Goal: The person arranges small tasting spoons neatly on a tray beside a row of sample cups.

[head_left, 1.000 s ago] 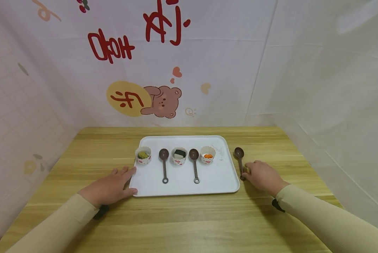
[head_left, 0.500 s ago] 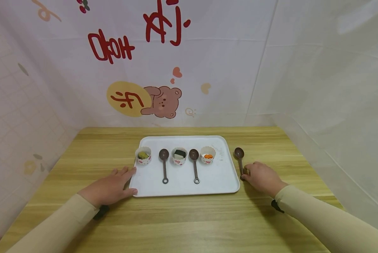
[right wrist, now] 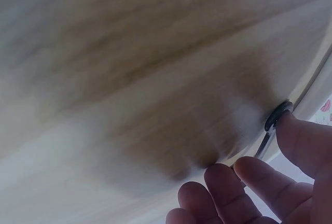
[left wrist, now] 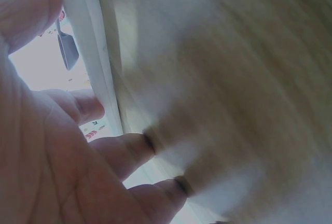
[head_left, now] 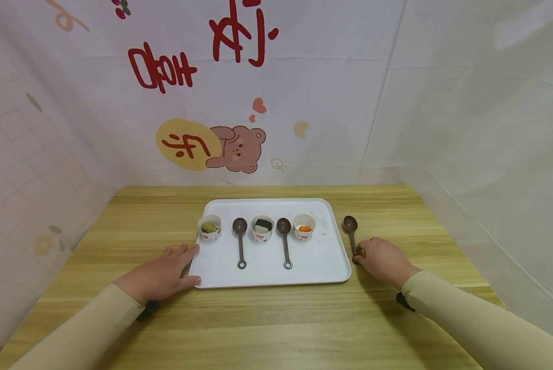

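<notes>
My left hand (head_left: 161, 275) rests at the left edge of a white tray (head_left: 221, 277), fingers extended; in the left wrist view the thumb and fingers (left wrist: 124, 154) lie along the rim. To the tray's right, on the tabletop, is a brown measuring spoon (head_left: 350, 224), bowl away from me. My right hand (head_left: 385, 262) pinches the near end of its handle. Up close, the thumb touches the handle's ringed end (right wrist: 277, 116), with curled fingers opposite. Two similar spoons, a left one (head_left: 240, 241) and a right one (head_left: 284, 241), lie on the tray between paper cups.
On the tray stand a paper cup with something green (head_left: 209, 227), a cup with a black-and-white piece (head_left: 262, 228) and a cup with something orange (head_left: 304, 227). The wooden table (head_left: 267, 329) is bounded by a printed cloth backdrop (head_left: 332, 103) behind.
My right hand has shifted very slightly, and its thumb now covers the end of the spoon's handle. The spoon has barely moved. My left hand and the tray stay put.
</notes>
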`<act>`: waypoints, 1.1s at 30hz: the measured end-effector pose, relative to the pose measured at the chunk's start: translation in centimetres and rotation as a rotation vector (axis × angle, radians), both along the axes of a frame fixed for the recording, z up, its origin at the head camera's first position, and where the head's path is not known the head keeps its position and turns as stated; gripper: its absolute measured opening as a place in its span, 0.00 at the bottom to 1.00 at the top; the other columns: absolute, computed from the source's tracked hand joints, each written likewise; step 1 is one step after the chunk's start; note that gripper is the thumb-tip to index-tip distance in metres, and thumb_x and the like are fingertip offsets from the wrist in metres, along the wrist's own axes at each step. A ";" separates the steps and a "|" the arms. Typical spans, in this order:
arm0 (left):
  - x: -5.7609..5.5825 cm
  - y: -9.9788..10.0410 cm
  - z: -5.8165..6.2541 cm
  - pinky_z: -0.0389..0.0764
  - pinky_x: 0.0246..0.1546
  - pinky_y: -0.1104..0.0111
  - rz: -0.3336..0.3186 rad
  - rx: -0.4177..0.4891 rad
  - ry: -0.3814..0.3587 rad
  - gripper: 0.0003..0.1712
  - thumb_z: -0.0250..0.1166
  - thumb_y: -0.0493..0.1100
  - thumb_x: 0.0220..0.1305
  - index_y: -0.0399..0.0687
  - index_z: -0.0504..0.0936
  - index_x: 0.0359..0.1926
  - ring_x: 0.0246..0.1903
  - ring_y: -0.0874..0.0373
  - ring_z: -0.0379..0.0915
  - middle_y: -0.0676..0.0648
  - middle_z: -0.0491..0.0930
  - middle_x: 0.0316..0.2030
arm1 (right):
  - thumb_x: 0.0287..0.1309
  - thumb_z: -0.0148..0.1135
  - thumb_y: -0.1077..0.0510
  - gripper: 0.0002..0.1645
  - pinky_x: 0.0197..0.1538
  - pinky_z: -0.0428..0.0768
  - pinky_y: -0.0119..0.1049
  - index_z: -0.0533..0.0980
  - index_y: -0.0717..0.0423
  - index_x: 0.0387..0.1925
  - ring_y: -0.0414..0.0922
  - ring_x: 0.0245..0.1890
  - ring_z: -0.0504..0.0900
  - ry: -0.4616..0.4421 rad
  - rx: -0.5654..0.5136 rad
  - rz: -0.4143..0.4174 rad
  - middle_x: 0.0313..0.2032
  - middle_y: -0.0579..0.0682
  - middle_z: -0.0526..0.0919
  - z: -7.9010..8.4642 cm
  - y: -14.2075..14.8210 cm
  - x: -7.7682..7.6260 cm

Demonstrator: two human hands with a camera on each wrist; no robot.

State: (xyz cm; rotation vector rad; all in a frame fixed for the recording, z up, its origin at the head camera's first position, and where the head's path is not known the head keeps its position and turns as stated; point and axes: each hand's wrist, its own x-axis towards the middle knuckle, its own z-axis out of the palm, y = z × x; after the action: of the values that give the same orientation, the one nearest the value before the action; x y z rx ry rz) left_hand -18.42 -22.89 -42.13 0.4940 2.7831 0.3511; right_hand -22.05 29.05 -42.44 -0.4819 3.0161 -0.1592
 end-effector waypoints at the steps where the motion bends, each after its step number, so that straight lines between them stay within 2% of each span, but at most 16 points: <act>1: 0.0 0.0 0.0 0.68 0.65 0.29 -0.001 0.001 0.000 0.52 0.64 0.68 0.70 0.38 0.61 0.80 0.71 0.12 0.55 0.20 0.60 0.74 | 0.67 0.71 0.53 0.12 0.34 0.78 0.44 0.78 0.54 0.31 0.44 0.28 0.76 0.005 -0.001 0.002 0.25 0.46 0.78 0.0 0.0 0.0; 5: 0.1 0.0 0.1 0.68 0.64 0.28 -0.005 0.004 0.001 0.52 0.64 0.68 0.70 0.37 0.61 0.80 0.70 0.12 0.54 0.19 0.60 0.74 | 0.68 0.69 0.56 0.10 0.35 0.79 0.44 0.79 0.53 0.31 0.44 0.28 0.77 0.021 0.001 -0.003 0.25 0.46 0.79 -0.2 0.1 0.0; 9: 0.1 0.0 0.1 0.68 0.64 0.28 -0.005 0.001 -0.004 0.52 0.64 0.68 0.71 0.37 0.61 0.80 0.70 0.12 0.54 0.20 0.59 0.75 | 0.71 0.67 0.54 0.11 0.36 0.79 0.44 0.80 0.53 0.31 0.44 0.29 0.76 0.008 0.008 -0.023 0.25 0.47 0.79 -0.2 0.0 -0.1; 14: 0.0 0.0 0.0 0.68 0.64 0.28 0.000 -0.001 -0.015 0.53 0.63 0.69 0.70 0.38 0.61 0.80 0.71 0.12 0.53 0.20 0.59 0.75 | 0.70 0.68 0.50 0.15 0.35 0.79 0.44 0.80 0.55 0.32 0.44 0.28 0.76 0.004 0.024 -0.024 0.25 0.46 0.79 -0.2 -0.3 -0.2; 24: 0.0 -0.1 -0.1 0.68 0.64 0.28 -0.003 -0.003 -0.011 0.53 0.63 0.69 0.70 0.38 0.60 0.80 0.71 0.12 0.54 0.20 0.59 0.75 | 0.68 0.69 0.52 0.12 0.34 0.78 0.43 0.81 0.57 0.32 0.44 0.28 0.76 0.011 0.007 -0.027 0.27 0.48 0.81 -0.3 -0.4 -0.2; 33: -0.1 -0.1 -0.2 0.68 0.64 0.29 -0.003 -0.007 -0.014 0.54 0.63 0.70 0.70 0.39 0.60 0.80 0.71 0.12 0.53 0.21 0.59 0.75 | 0.69 0.68 0.55 0.15 0.30 0.74 0.39 0.78 0.55 0.26 0.43 0.24 0.73 -0.013 -0.027 -0.057 0.23 0.47 0.78 -0.4 -0.8 -0.3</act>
State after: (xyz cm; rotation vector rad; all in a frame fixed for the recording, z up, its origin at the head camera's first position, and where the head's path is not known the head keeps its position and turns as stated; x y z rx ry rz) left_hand -18.50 -22.98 -42.29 0.4920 2.7685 0.3425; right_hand -22.33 28.26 -42.82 -0.3961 3.0204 -0.2057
